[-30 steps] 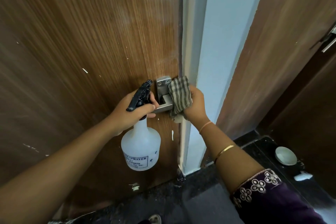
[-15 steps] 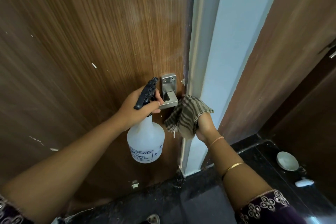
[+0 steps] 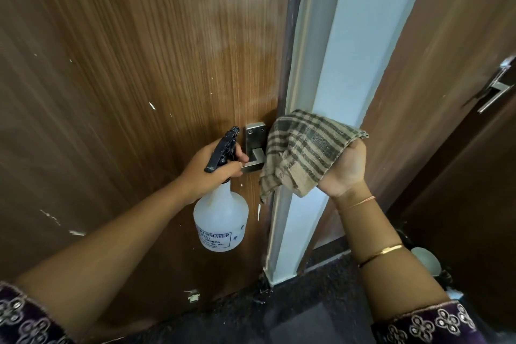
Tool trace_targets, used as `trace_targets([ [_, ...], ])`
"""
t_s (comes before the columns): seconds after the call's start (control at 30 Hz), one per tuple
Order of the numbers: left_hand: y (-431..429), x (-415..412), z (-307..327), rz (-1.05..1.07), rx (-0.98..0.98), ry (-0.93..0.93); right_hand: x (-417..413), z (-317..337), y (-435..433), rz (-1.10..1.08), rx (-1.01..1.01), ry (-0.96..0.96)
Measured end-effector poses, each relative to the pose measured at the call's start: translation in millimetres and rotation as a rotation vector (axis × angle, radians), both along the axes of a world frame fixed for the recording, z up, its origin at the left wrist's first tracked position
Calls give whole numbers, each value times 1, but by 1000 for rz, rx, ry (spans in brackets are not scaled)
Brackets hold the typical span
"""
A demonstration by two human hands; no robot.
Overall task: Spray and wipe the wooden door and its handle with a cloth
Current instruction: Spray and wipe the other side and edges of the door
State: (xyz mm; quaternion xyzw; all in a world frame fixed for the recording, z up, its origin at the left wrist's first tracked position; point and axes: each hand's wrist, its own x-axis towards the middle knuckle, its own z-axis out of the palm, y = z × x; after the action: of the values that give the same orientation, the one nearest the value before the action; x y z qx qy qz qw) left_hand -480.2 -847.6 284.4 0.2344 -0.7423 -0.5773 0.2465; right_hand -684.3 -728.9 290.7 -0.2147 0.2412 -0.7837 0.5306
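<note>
The wooden door (image 3: 139, 64) fills my view. It is brown with fine upright grain, flecked with white spots, and has a pale hazy patch above the handle. My right hand (image 3: 346, 170), palm toward me, grips the checked cloth (image 3: 301, 153), which hangs in front of the handle's right side. My left hand (image 3: 206, 173) is curled round the neck of the white spray bottle (image 3: 220, 220), just left of the handle. The steel handle (image 3: 254, 148) sits near the door's right edge.
</note>
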Motion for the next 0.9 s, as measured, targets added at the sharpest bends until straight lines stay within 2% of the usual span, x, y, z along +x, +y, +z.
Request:
trace_targets([
  [0.07,0,1,0,8,5,-8,4,6,-7,-1,-14,-18],
  [0.23,3,5,-1,23,-1,-2,24,-7,-26,19,129,-107],
  [0.37,4,6,0,21,-46,-28,28,-16,-29,44,170,-132],
  [0.67,5,7,2,-57,-35,-126,39,-19,-37,156,374,28],
  [0.8,7,8,1,-65,4,-118,41,-17,-40,100,438,85],
  [0.9,6,9,-2,-36,11,-92,41,-16,-42,-76,600,148],
])
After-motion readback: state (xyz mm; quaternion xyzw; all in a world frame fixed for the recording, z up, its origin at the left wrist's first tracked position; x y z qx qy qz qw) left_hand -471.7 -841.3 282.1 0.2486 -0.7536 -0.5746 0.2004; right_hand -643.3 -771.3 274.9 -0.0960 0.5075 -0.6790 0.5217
